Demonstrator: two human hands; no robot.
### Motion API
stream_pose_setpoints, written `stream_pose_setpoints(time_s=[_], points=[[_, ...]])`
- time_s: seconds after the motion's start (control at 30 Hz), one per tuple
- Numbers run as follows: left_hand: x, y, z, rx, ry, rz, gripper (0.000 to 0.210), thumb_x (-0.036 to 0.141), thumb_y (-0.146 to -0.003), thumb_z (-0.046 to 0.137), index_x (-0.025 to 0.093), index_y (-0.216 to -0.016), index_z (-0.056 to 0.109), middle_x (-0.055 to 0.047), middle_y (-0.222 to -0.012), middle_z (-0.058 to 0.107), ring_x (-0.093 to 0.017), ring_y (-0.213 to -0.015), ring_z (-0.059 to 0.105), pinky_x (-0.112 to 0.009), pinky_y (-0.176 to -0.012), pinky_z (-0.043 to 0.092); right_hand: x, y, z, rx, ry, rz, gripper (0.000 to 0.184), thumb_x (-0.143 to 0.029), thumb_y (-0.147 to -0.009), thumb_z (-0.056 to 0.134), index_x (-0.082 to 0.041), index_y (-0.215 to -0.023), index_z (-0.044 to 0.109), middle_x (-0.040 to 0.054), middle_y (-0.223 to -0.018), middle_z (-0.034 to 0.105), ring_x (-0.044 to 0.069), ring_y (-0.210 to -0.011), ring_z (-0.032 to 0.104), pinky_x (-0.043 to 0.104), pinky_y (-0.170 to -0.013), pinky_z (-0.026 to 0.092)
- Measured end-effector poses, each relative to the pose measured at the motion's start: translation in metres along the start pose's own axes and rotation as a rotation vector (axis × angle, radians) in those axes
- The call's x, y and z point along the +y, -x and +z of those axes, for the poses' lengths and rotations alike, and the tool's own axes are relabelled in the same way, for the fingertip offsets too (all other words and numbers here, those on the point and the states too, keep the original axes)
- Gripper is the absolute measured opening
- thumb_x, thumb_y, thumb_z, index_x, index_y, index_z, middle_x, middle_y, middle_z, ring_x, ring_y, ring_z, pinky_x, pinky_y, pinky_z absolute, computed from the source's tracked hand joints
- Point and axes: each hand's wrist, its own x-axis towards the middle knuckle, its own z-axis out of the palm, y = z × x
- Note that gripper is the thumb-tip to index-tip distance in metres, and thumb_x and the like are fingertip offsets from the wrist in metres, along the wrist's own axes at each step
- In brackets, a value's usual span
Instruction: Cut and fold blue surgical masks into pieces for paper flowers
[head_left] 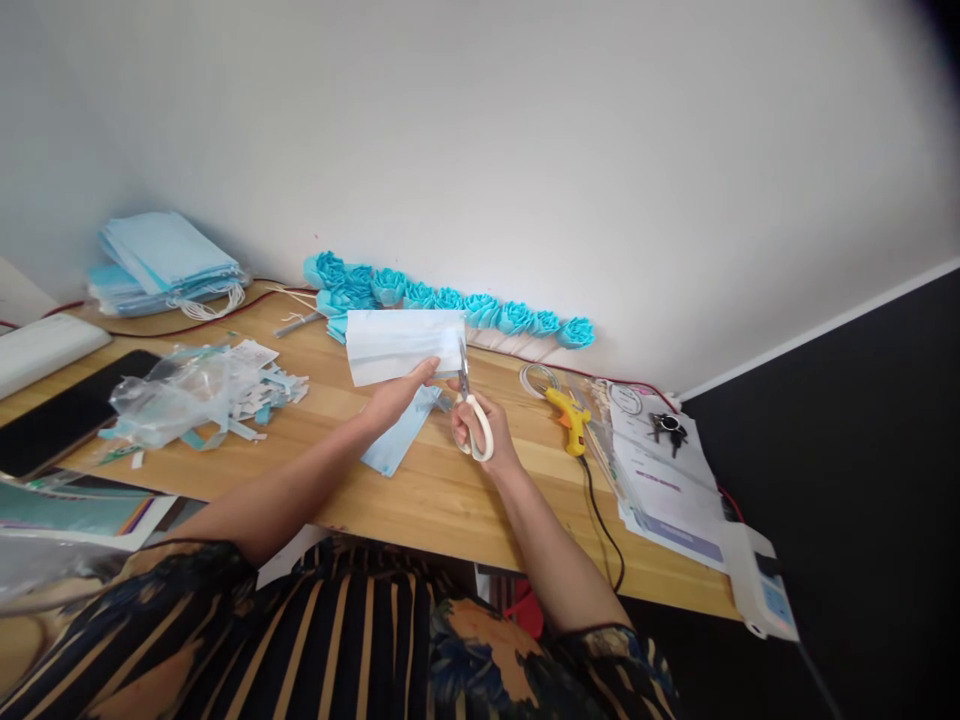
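My left hand (409, 388) grips a pale blue-white face mask (397, 343) by its lower edge, thumb on the front, holding it up above the table. In my right hand (486, 425) is a pair of scissors (481, 430) with white handles, fingers through the loops. The metal blades point up at the mask's right end; whether they are cutting into it I cannot tell. Under my hands another light blue mask piece (397, 440) lies flat on the wooden table (337, 490).
Blue flowers (465, 305) line the wall. A mask stack (169, 260) is at back left, with a phone (75, 410), plastic bag and scraps (202, 390) nearer. A yellow glue gun (571, 420) with its cord, papers (660, 470) and keys (667, 428) lie on the right.
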Motion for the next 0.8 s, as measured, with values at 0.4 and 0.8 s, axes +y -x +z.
stream_pose_setpoints(time_s=[0.4,0.8], points=[[-0.010,-0.003,-0.003,-0.076,-0.029,-0.100,0.051,0.074,-0.072,0.058,0.023,-0.067,0.061,-0.006,-0.102,0.073,-0.030,-0.108,0.061,-0.037,-0.104,0.039,-0.001,0.001,-0.003,-0.111,0.030,-0.053,0.061,-0.063,-0.077,0.069,-0.019,-0.118,0.059,-0.0038,-0.068,0.054,0.008,-0.050,0.048,0.022,-0.041,0.036],[-0.007,-0.001,-0.004,-0.076,-0.020,-0.059,0.051,0.072,-0.073,0.058,0.022,-0.066,0.058,-0.006,-0.096,0.072,-0.029,-0.104,0.062,-0.037,-0.099,0.041,0.004,-0.001,-0.009,-0.177,0.069,-0.015,0.062,-0.062,-0.081,0.065,-0.020,-0.125,0.059,0.0003,-0.078,0.061,0.010,-0.057,0.054,0.025,-0.051,0.044]])
